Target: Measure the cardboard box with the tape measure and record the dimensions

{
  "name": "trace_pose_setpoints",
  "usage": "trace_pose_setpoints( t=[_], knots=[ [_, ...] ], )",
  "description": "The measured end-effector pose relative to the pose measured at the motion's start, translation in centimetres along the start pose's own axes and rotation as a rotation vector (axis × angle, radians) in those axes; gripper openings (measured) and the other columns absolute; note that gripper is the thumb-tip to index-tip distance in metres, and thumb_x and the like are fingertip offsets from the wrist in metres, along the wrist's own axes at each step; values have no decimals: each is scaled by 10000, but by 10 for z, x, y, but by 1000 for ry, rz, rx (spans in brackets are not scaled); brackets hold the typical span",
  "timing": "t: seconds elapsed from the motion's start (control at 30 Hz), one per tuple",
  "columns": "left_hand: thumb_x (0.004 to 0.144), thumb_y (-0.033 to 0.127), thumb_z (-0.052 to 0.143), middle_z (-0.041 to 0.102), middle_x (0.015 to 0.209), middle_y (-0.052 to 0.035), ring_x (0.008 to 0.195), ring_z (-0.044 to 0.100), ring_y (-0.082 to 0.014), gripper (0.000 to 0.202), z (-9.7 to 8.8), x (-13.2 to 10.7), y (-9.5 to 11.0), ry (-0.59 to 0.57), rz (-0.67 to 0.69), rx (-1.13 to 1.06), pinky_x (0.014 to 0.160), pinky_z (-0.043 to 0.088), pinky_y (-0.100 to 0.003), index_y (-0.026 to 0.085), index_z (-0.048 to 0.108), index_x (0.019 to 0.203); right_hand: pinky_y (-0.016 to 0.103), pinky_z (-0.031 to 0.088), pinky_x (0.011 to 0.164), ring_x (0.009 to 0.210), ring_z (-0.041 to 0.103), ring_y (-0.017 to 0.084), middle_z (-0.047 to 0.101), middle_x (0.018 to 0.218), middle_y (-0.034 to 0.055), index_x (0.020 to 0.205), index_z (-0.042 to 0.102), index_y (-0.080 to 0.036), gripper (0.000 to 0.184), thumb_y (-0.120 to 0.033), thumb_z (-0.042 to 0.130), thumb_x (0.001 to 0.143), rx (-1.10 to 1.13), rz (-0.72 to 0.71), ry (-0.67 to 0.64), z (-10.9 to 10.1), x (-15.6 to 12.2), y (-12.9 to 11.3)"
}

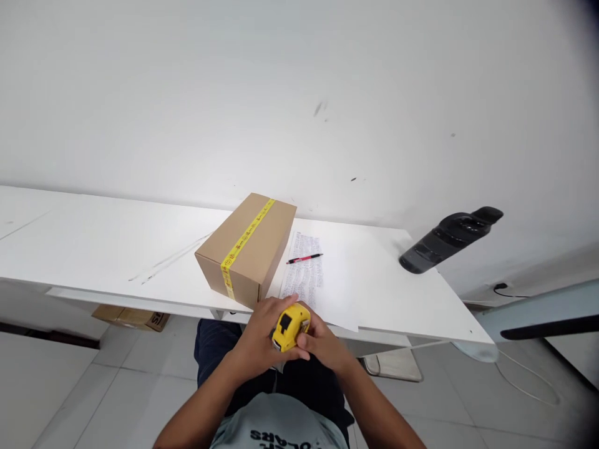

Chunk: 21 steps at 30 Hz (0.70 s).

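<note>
A yellow and black tape measure [291,325] is held between my two hands, in front of the table's near edge and above my lap. My left hand [256,340] wraps its fingers and thumb around the case from the left. From the other side, my right hand [326,345] grips the case, with its thumb near the tape's mouth; the fingers behind it are partly hidden. Just beyond my hands stands a closed cardboard box [274,252] with a strip of yellow printed tape [244,237] along its top. Right of the box, a red and black pen [304,258] lies across sheets of written paper [306,282].
A dark bottle [440,243] stands near the right end of the white table [103,237]. The wall [281,93] borders the table's back. Another cardboard box [133,317] is on the floor under the table at left. A light blue table edge [552,305] juts in at right.
</note>
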<state>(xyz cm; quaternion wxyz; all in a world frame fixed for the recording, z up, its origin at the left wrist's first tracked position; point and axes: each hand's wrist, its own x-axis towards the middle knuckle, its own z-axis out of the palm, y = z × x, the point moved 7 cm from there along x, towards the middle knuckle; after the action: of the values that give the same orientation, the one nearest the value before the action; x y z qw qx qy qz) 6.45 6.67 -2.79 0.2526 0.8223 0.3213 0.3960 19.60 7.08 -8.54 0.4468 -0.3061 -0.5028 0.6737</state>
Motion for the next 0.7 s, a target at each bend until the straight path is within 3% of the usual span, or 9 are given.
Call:
trace_pose_setpoints(
  t=[0.1,0.17,0.3,0.37,0.47,0.57,0.63,0.7],
  knots=[
    [838,570,773,682,1314,-115,1143,677,-273,970,-3,-6,-9,-5,4,124,1014,553,-444,322,265,1626,274,460,644,687,561,146,653,838,-3,1058,665,-273,558,-634,877,688,91,28,72,12,2,14],
    [895,614,671,711,1274,-109,1079,710,-257,895,-9,-12,-9,6,76,184,949,577,-409,328,246,1630,248,405,555,580,474,107,620,773,-27,1056,652,-260,546,-605,880,701,72,53,65,14,4,18],
    [887,749,524,776,1027,-69,850,738,-228,876,-26,-22,-2,76,262,305,772,589,-362,302,299,1606,218,342,503,548,402,73,590,775,-44,1067,634,-244,516,-547,881,730,34,104,-19,25,0,16],
    [874,755,545,778,1081,-103,902,746,-240,844,-37,-27,2,127,319,393,785,585,-373,276,401,1553,212,353,525,583,420,76,588,792,-37,1070,645,-234,500,-547,867,749,41,108,-60,34,-2,13],
    [932,603,623,772,1160,-125,992,747,-231,552,-53,-33,14,176,396,488,884,570,-390,245,606,1352,210,406,604,666,478,88,606,828,-23,1061,665,-222,479,-539,862,761,73,104,-43,40,-3,9],
    [979,289,674,802,1026,-57,915,751,-165,196,-71,-39,27,161,473,514,945,552,-357,208,688,1157,222,448,654,711,516,102,623,848,-12,1051,686,-220,477,-530,880,745,71,89,20,33,-4,2],
    [949,157,691,806,993,-37,885,750,-146,178,-92,-42,27,176,490,575,938,555,-331,202,699,1121,248,485,682,736,557,124,648,871,5,1077,704,-225,485,-531,879,745,33,50,56,23,-5,-6],
    [905,110,722,805,1001,-34,894,748,-151,240,-123,-43,13,269,456,666,915,560,-317,219,710,1118,285,526,725,777,612,155,689,922,31,1115,714,-234,489,-527,871,756,-8,-28,120,9,-8,-18]
  ],
)
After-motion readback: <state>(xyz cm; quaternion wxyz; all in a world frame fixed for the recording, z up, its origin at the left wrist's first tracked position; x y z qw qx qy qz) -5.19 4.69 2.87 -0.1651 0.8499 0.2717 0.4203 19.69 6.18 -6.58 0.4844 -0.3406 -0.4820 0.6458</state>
